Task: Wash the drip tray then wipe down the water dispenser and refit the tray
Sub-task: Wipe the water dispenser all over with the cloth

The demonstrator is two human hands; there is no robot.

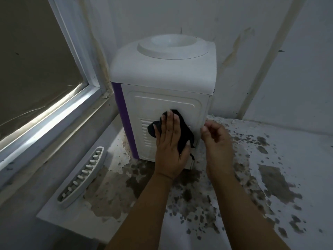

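A white water dispenser (162, 78) with a purple front strip stands on a worn counter, its side panel facing me. My left hand (169, 150) lies flat on that panel, pressing a black cloth (182, 130) against it. My right hand (218, 141) is at the panel's right edge, fingers loosely curled, holding nothing that I can see. The white slotted drip tray (84, 175) lies on the counter to the left of the dispenser, apart from it.
A window with a white frame (59, 109) runs along the left above a grey ledge. The counter top (270, 186) has peeling white paint and dark patches. Stained walls close in behind and to the right of the dispenser.
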